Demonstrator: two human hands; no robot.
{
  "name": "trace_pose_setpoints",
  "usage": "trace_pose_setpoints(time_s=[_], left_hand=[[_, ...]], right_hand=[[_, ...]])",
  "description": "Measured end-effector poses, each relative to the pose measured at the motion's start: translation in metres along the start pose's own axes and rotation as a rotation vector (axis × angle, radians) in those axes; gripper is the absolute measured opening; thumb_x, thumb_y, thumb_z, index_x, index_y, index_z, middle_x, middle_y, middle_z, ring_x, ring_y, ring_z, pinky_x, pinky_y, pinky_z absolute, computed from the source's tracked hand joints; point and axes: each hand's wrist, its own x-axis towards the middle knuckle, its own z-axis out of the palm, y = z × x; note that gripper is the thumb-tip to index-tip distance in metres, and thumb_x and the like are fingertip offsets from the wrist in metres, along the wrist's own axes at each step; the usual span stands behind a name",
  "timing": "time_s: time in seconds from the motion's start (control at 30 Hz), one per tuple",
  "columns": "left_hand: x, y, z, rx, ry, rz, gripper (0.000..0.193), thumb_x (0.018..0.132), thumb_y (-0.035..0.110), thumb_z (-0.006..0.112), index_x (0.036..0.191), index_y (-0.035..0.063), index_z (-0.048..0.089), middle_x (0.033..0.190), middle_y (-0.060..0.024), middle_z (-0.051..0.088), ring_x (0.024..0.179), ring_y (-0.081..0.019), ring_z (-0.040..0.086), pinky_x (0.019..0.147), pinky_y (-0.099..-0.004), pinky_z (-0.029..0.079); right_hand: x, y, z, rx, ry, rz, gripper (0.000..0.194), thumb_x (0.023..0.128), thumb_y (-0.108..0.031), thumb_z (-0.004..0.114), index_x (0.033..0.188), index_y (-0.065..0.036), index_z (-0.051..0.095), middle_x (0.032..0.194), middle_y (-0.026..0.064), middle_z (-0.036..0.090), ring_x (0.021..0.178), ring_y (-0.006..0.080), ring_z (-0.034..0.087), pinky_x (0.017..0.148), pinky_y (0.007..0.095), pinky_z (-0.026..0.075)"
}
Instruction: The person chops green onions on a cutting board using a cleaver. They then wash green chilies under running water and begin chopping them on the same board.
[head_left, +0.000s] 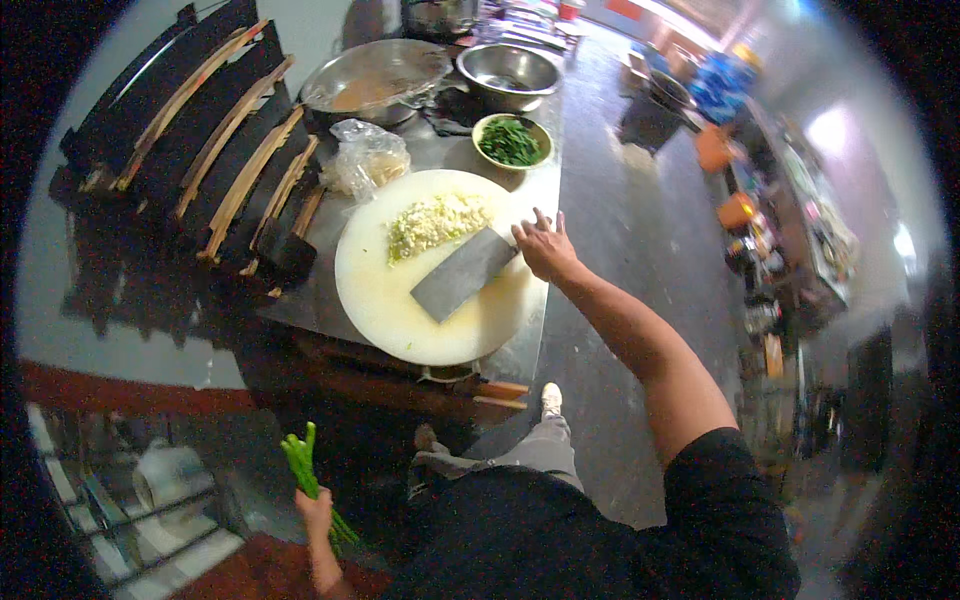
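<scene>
My left hand (315, 512) is low on the left, well away from the worktop, closed around a bunch of green stalks (301, 459), perhaps scallions. Flat on a round, pale chopping board (367, 300) lies a cleaver (463, 276) with a broad grey blade. At its handle end, over the board's right edge, is my right hand (547, 249), some fingers stretched out. The hand covers most of the handle, so its grip is unclear. A heap of finely chopped pale and yellow-green vegetable (439, 225) sits beyond the blade.
Behind the board are a bowl of chopped greens (510, 141), a clear plastic bag (369, 157), a steel bowl (510, 71) and a wide plastic-covered basin (375, 75). Dark wood-edged slats (247, 172) line the left. A cluttered counter (810, 210) stands across the aisle.
</scene>
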Motion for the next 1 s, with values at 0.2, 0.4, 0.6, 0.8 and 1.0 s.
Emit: trace_pose_setpoints(time_s=[0.2,0.4,0.6,0.8,1.0], left_hand=[[-0.111,0.162,0.092,0.328,0.363,0.208,0.041,0.092,0.023,0.067,0.121,-0.0037,0.055,0.102,-0.0190,0.066,0.092,-0.0355,0.065,0.082,-0.0459,0.051],[-0.090,0.331,0.224,0.646,0.114,0.749,0.041,0.086,0.015,0.069,0.122,0.0023,0.055,0.111,-0.0251,0.065,0.107,-0.0488,0.060,0.087,-0.0521,0.051],[0.007,0.399,0.377,1.098,-0.243,0.758,0.043,0.087,0.017,0.072,0.122,0.0009,0.053,0.119,-0.0204,0.061,0.118,-0.0405,0.056,0.101,-0.0496,0.046],[0.042,0.392,0.414,0.986,-0.207,0.782,0.080,0.083,0.033,0.078,0.149,0.0082,0.042,0.140,-0.0179,0.048,0.135,-0.0373,0.040,0.113,-0.0483,0.037],[0.043,0.378,0.389,0.999,-0.222,0.930,0.078,0.082,0.032,0.079,0.149,0.0097,0.045,0.133,-0.0154,0.049,0.129,-0.0365,0.043,0.110,-0.0481,0.040]], right_hand=[[-0.015,0.065,0.015,0.183,-0.460,-0.383,0.032,0.083,-0.020,0.068,0.112,-0.010,0.063,0.102,0.0172,0.070,0.099,0.0356,0.070,0.089,0.0533,0.054],[-0.169,0.164,-0.003,0.665,-0.598,-0.227,0.036,0.080,-0.019,0.070,0.114,-0.008,0.062,0.095,0.0203,0.072,0.085,0.0424,0.070,0.075,0.0508,0.056],[-0.286,0.185,0.016,1.014,-0.293,0.196,0.031,0.078,-0.014,0.069,0.104,0.000,0.059,0.075,0.0162,0.063,0.065,0.0260,0.060,0.066,0.0384,0.051],[-0.330,0.168,0.017,1.055,-0.276,0.382,0.031,0.081,-0.013,0.073,0.101,-0.002,0.053,0.077,0.0231,0.064,0.072,0.0443,0.065,0.067,0.0465,0.052],[-0.303,0.091,0.003,1.038,-0.141,0.404,0.028,0.086,-0.018,0.070,0.101,0.000,0.055,0.073,0.0180,0.060,0.067,0.0316,0.060,0.066,0.0421,0.049]])
